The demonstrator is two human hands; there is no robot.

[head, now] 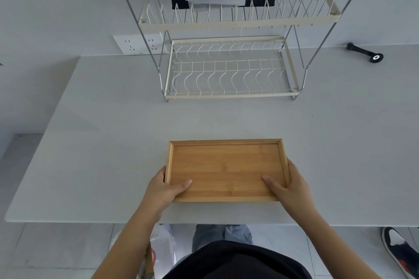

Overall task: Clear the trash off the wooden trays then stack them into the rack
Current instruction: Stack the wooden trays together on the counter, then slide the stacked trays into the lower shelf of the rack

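Wooden tray [225, 170] is gripped at its left edge by the left hand [164, 188] and at its right by the right hand [289, 184], near of the rack [231, 68] on the table [102, 131].

Bare wooden tray [225, 170] flat; two-tier wire rack [229, 70] beyond.

The tray [225, 169] is seen to be of pale wood, smooth and matt, with fine grain lines shown along its length; the table [113, 142] is finished in a matt, even light grey; the rack [231, 70] is made of thin wire, cream-coated on the shelves and shiny bare metal on the frame; a glossy plastic bag [162, 249] is glimpsed below
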